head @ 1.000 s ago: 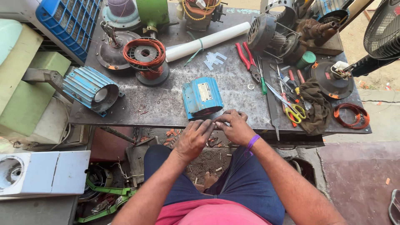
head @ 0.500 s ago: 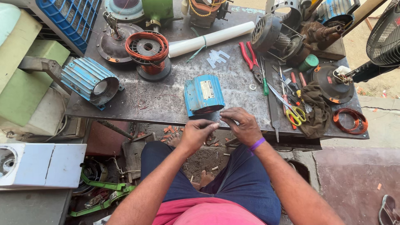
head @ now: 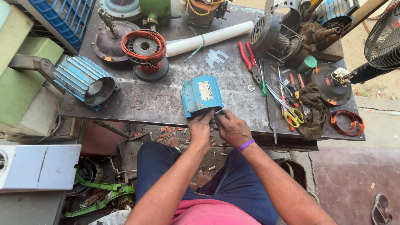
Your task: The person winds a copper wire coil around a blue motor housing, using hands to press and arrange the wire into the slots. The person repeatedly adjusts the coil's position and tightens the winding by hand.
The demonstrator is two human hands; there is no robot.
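A blue ribbed motor housing (head: 201, 95) lies on the dark metal workbench (head: 150, 104) near its front edge. My left hand (head: 201, 127) and my right hand (head: 233, 128) meet at the housing's near end, fingers curled and touching its opening. What the fingertips pinch there is hidden by the hands. A purple band circles my right wrist.
Red pliers (head: 248, 55), screwdrivers and yellow-handled scissors (head: 293, 115) lie right of the housing by a brown rag (head: 310, 109). A copper-wound stator (head: 144, 48), white pipe (head: 208, 38) and second blue housing (head: 85, 80) sit left and behind. Motor parts crowd the back.
Both hands have moved up from the bench edge to the blue housing's near end. The housing has stayed in place.
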